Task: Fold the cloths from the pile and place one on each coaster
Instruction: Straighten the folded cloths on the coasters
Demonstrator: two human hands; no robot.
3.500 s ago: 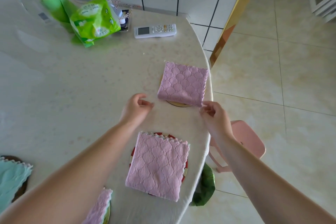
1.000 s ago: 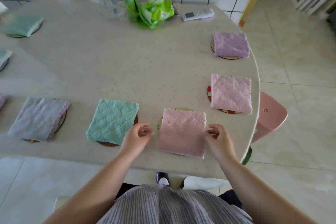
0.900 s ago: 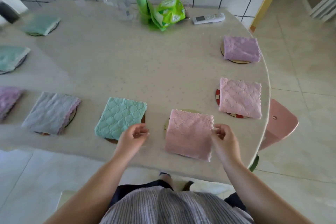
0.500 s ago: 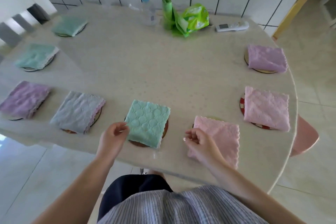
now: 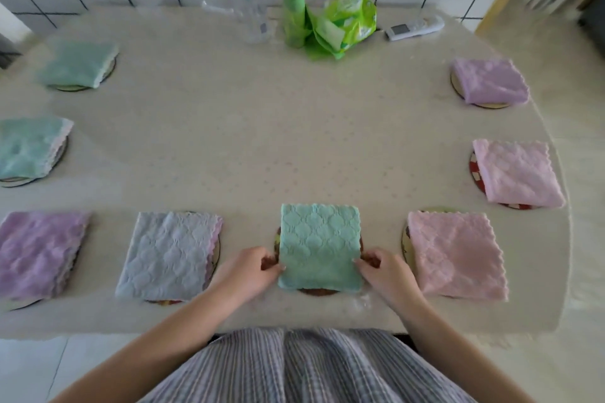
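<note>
Both forearms reach forward over the near table edge. The left hand (image 5: 249, 267) and right hand (image 5: 386, 270), fingers curled, pinch the side edges of a folded mint-green quilted cloth (image 5: 320, 245) lying on a round brown coaster (image 5: 316, 291).

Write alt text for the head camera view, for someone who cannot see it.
A person's left hand and right hand pinch the side edges of a folded green cloth lying on a coaster at the near edge of a pale table. Seven more folded cloths, green, purple, grey and pink, lie on coasters around it.
</note>
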